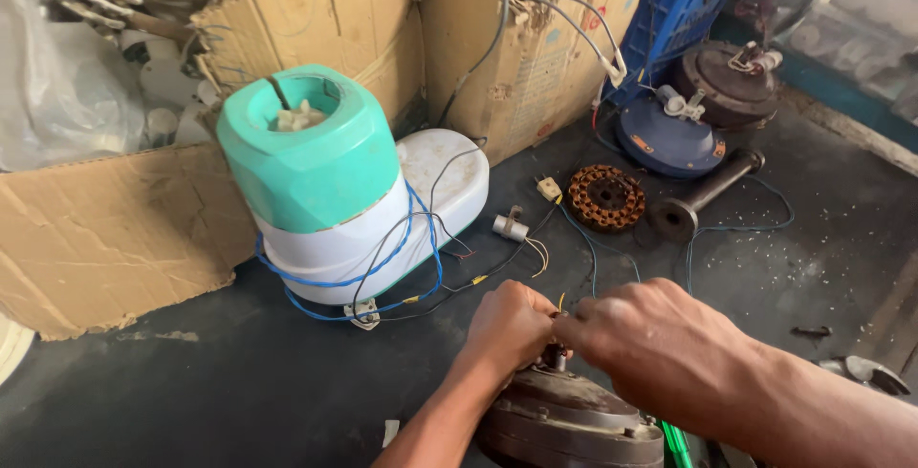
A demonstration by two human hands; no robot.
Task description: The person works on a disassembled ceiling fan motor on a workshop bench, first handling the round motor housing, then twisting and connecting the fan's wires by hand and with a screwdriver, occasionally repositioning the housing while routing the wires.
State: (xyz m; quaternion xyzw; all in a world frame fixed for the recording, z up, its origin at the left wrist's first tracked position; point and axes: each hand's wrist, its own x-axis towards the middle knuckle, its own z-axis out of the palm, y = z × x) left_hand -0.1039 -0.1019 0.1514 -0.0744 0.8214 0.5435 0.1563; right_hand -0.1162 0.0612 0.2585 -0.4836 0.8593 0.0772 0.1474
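Dark, dusty floor (239, 401) carries everything, and torn cardboard boxes (382, 19) stand along the back with a flat cardboard sheet (96, 229) leaning at the left.

At the bottom middle lies a round grey-brown motor housing (564, 425), partly cut by the lower edge. Both hands meet above its top centre, where a short dark shaft (555, 358) sticks up. The left hand (512, 325) is curled into a loose fist, its fingers pressed together around the shaft area. The right hand (650, 344) reaches in from the right with fingers bent and closed against the left hand; it seems to pinch a thin yellow wire (561, 302) that shows between the two hands, but what exactly the fingertips hold is hidden. A green rod-shaped handle (676, 444) lies just beside the housing, under the right forearm.

Behind the hands stands a mixer base, white below with a turquoise top (306, 157), tilted and wrapped with blue wires (421, 239) and black wires. Near it lie a small grey cylinder (510, 228) with loose leads and a white plug (548, 188). Farther right are a copper-coloured stator ring (605, 197), a dark metal tube (703, 195), a blue round motor cover (667, 138) and a brown round motor (727, 81), before a blue plastic crate (679, 4).
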